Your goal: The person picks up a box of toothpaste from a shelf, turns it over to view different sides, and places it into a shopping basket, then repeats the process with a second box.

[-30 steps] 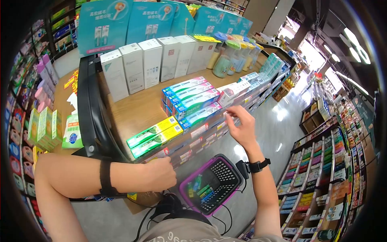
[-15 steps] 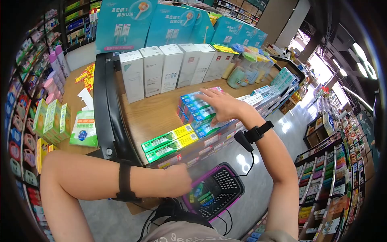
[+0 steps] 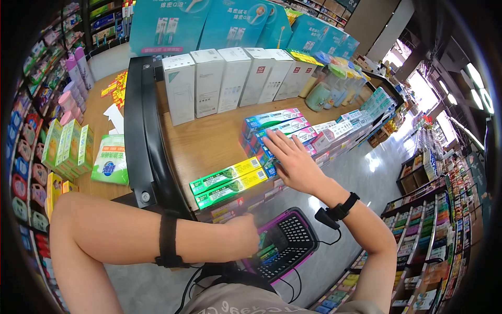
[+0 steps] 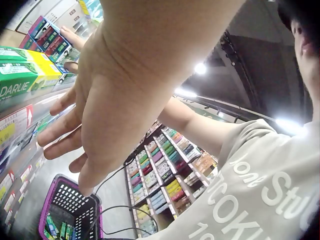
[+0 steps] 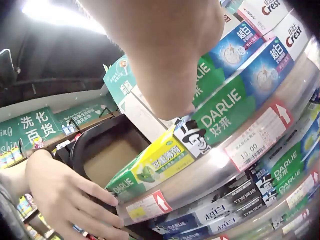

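My right hand [image 3: 299, 166] lies over the front of the stacked blue toothpaste boxes [image 3: 272, 119], its fingers spread and nearly straight, the fingertips touching them. In the right wrist view, the right hand [image 5: 162, 65] hides part of the green and blue DARLIE boxes [image 5: 225, 107]. Two yellow and green boxes [image 3: 227, 183] lie to the left on the shelf. My left hand [image 3: 241, 235] hangs in front of the shelf beside the basket [image 3: 309, 225]; the left wrist view shows the left hand [image 4: 95, 120] empty, with fingers extended.
White cartons [image 3: 206, 83] stand behind the toothpaste, with teal display boards [image 3: 235, 23] at the back. Lidded jars [image 3: 319, 97] are to their right. Several small packs [image 3: 269, 255] lie in the basket. A black shelf post [image 3: 144, 131] rises at the left; stocked shelves [image 3: 418, 246] line the right.
My right hand went from right of the blue boxes to over their tops, then drew back toward the front edge. The left hand stays low, and the head view has shifted.
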Demonstrator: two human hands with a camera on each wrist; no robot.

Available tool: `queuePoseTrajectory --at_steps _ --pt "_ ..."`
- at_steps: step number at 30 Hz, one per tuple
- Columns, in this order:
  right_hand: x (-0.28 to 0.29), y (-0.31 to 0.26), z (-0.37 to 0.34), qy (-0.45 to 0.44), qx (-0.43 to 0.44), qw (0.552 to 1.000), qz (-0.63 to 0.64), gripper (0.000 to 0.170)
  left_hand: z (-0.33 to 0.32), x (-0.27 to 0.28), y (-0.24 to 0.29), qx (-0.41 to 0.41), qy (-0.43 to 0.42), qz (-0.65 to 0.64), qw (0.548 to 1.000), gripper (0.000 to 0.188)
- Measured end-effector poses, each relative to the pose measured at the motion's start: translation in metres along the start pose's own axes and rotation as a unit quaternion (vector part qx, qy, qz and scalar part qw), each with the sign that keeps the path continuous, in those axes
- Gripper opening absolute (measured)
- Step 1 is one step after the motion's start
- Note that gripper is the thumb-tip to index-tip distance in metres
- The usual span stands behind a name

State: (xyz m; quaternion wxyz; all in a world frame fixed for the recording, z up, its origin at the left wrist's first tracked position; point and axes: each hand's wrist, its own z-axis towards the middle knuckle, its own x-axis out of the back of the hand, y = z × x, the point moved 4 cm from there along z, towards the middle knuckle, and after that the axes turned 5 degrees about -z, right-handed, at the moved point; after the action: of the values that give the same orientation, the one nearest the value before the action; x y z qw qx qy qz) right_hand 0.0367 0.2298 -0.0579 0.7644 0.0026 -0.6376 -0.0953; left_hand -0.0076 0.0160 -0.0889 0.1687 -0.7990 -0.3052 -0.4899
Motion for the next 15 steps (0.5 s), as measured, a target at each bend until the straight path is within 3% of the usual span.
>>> queuePoseTrajectory --at_steps 15 --pt "0.010 -0.031 -0.049 0.049 -0.023 0.998 -0.009 0.069 0.000 -0.011 0.008 -0.012 -0.003 -0.019 1.000 0.016"
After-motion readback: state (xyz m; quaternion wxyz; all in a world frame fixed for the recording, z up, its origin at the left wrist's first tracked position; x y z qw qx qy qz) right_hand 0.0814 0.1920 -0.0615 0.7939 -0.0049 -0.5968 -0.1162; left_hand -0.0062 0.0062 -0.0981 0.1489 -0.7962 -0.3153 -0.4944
